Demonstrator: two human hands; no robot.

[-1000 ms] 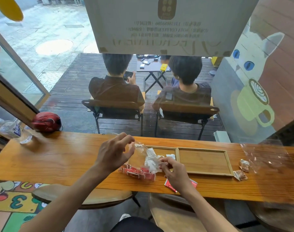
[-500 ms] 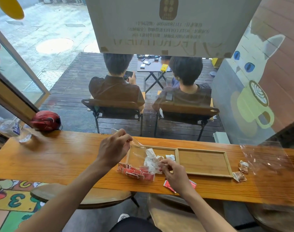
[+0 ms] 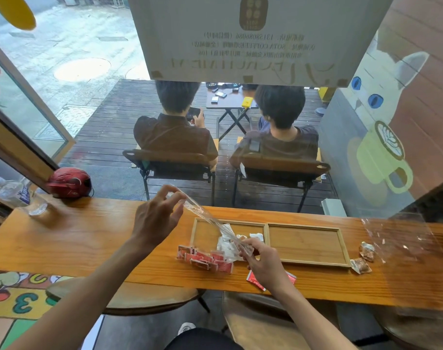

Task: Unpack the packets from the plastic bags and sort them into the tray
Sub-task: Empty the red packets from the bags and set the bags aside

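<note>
A red packet [image 3: 255, 280] lay at the worktop's [image 3: 76, 243] near edge, partly hidden under the right hand [image 3: 264, 263]. That hand's grip was narrow, fingertips pinching the low end of a clear bag [image 3: 210, 221]. The bag stretched taut, up and to the left, to the left hand [image 3: 156, 218], raised above the worktop, whose thumb and fingers pinched its upper end. Beneath the bag, just left of the right hand, a heap of red packets [image 3: 205, 258] lay on the worktop against the near rim of the tray [image 3: 267, 232]. White packets [image 3: 226, 245] sat in the tray's left compartment at its near right corner, touching the bag; the right compartment showed bare wood. Two brown packets [image 3: 364, 258] lay just beyond the tray's right end, beside a second clear bag [image 3: 402, 238]. The worktop to the left was open wood as far as a bottle [image 3: 21, 195] and a red helmet [image 3: 70, 181] at the far left. On the window a sign [image 3: 255, 39] carried mirrored writing; "COFFEE" and a number could be made out, the rest not.
</note>
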